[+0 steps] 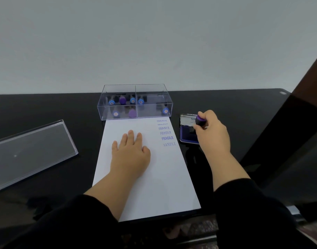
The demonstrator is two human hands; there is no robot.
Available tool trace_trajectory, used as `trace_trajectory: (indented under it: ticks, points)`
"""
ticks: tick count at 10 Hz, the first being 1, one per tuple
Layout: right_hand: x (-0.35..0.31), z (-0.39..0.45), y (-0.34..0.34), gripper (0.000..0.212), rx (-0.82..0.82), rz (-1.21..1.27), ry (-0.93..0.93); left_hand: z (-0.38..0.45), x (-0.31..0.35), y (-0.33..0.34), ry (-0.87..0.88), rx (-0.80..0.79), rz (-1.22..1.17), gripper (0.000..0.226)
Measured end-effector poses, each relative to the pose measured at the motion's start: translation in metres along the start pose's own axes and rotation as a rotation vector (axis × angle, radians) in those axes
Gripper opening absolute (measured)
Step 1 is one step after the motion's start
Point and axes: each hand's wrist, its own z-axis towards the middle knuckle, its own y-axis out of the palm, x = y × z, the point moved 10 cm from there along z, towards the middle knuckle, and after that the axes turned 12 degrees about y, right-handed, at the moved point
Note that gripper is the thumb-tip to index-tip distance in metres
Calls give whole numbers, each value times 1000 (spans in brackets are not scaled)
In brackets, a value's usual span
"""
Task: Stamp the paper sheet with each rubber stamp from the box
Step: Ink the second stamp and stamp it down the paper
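A white paper sheet point(154, 180) lies on the black table in front of me. Several blue FRAGILE prints and one faint SAMPLE print point(169, 144) run down its upper right side. My left hand point(130, 153) rests flat on the sheet's upper middle, fingers straight. My right hand point(210, 131) grips a purple-topped rubber stamp point(200, 120) and holds it down on the open blue ink pad point(187, 133) just right of the sheet. Behind the sheet stands a clear divided box point(135, 102) holding several blue-topped and purple-topped stamps.
The box's clear lid point(31, 151) lies flat on the table at the left. The ink pad's open cover point(187, 120) stands up at the pad's far edge. A dark brown upright panel point(305, 108) borders the table on the right. A plain wall rises behind the table.
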Motion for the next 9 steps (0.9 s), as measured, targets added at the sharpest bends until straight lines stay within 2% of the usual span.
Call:
trace_trajectory:
  ticks: [2, 4, 9]
  points:
    - [1, 0, 0, 19, 33, -48, -18, 0, 0, 0, 1, -2, 3, 55]
    - [8, 2, 9, 23, -4, -90, 44, 1, 0, 0, 3, -4, 5, 55]
    - [8, 1, 10, 22, -20, -34, 66, 1, 0, 1, 7, -12, 9, 55]
